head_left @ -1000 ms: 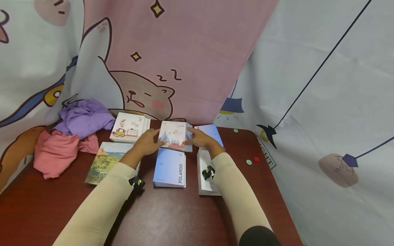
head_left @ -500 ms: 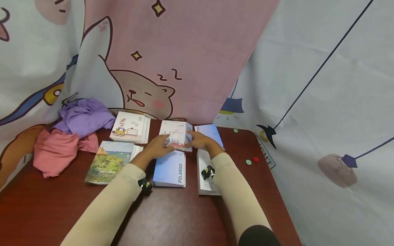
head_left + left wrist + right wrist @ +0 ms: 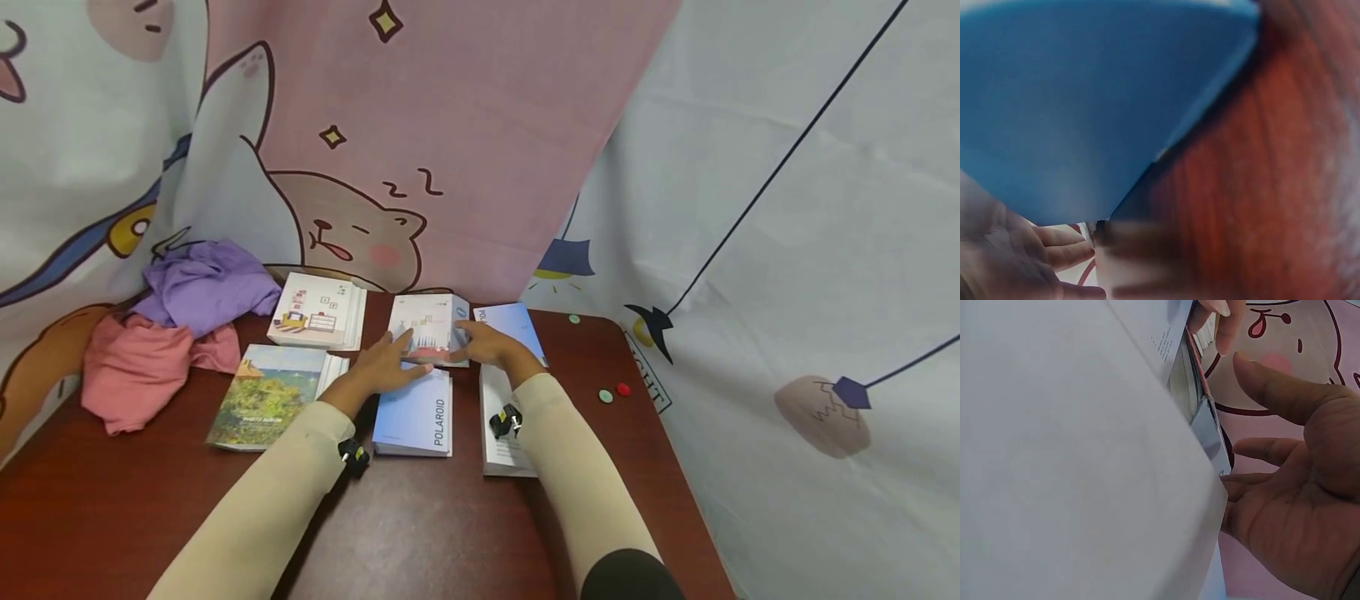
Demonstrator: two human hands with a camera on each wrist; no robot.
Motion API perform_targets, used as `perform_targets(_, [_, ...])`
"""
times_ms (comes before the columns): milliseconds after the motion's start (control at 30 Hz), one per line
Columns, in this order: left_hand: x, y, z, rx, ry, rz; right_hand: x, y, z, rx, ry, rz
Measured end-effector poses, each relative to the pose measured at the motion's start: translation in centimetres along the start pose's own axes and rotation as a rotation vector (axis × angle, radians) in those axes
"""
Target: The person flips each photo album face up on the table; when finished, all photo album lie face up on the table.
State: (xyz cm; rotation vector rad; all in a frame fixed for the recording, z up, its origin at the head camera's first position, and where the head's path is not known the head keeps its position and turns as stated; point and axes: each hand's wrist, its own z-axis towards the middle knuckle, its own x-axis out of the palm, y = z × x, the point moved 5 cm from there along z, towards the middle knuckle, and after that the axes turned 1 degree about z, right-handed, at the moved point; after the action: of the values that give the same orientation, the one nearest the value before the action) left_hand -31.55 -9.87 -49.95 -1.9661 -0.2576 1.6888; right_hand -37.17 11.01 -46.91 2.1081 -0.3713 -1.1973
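Note:
A pale pink and white album with a printed tent picture lies at the back middle of the table. My left hand is at its front left corner, fingers extended, thumb stretched over the blue Polaroid album just in front. On the other side my right hand rests its fingertips against the album's right edge, thumb by the front corner. The right wrist view shows that hand with fingers straight at the album's corner and thumb apart. In the left wrist view the blue album hides much.
Left of my hands lie a white illustrated album and a landscape-covered photo album. Purple cloth and pink cloth are heaped far left. A white book lies under my right forearm, another blue album behind it.
My left hand has moved right from the pink and white album's left side to its front left corner, then drawn slightly back with the thumb spreading. The right hand has stayed almost still.

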Motion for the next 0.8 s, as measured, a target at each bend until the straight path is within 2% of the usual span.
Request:
perform_targets(100, [0.2, 0.2, 0.2, -0.009, 0.018, 0.01, -0.1, 0.2, -0.1, -0.019, -0.022, 0.004])
perform_targets(333, [0.7, 0.0, 0.5, -0.02, 0.043, 0.026, -0.4, 0.2, 0.1, -0.044, -0.087, 0.091])
perform_targets(567, [0.3, -1.2, 0.7, 0.043, 0.027, 0.075, -0.6, -0.1, 0.6, -0.066, -0.079, 0.261])
perform_targets(667, [0.0, -1.8, 0.8, 0.061, 0.03, 0.086, -0.9, 0.0, 0.7, -0.083, -0.131, 0.289])
perform_targets(800, [-0.4, -2.4, 1.2, 0.085, 0.027, 0.118, -1.2, -0.1, 1.0, -0.058, -0.188, 0.446])
